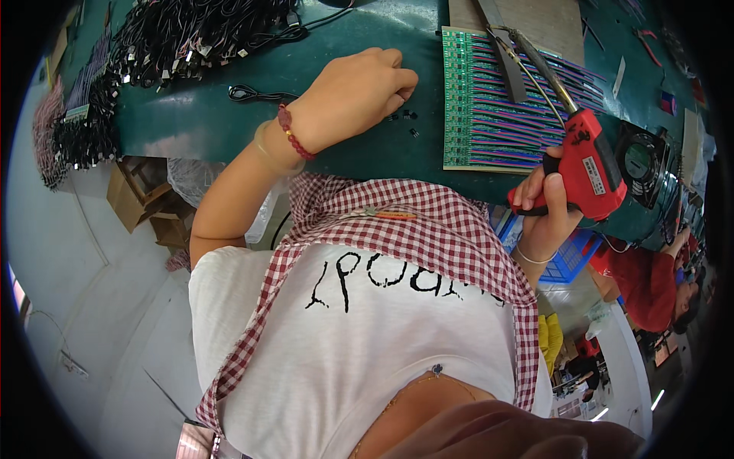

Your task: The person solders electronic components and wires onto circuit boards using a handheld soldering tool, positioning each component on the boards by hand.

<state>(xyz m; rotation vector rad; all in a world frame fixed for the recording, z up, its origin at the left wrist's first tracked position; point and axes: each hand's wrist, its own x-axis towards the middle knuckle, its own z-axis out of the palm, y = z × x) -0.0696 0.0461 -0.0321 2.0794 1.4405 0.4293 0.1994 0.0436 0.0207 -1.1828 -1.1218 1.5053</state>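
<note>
My right hand (552, 206) is wrapped round the grip of a red and black soldering gun (592, 172). Its long metal nozzle slants up and left over a panel of small green circuit boards (457, 107). Rows of thin coloured wires (505, 126) run rightward from the boards. Across them lies a flat dark metal bar (506, 65). My left hand (353, 96), fingers curled, is low over the green table left of the panel. Whatever its fingertips hold is hidden. Beside them sit several tiny black parts (414, 132).
A heap of black cables (199, 38) covers the far left of the table (183, 115). One coiled black cable (248, 93) lies nearer. On the right are a black fan (642, 164) and red pliers (650, 46). A blue basket (566, 260) stands below; another person (642, 283) sits at right.
</note>
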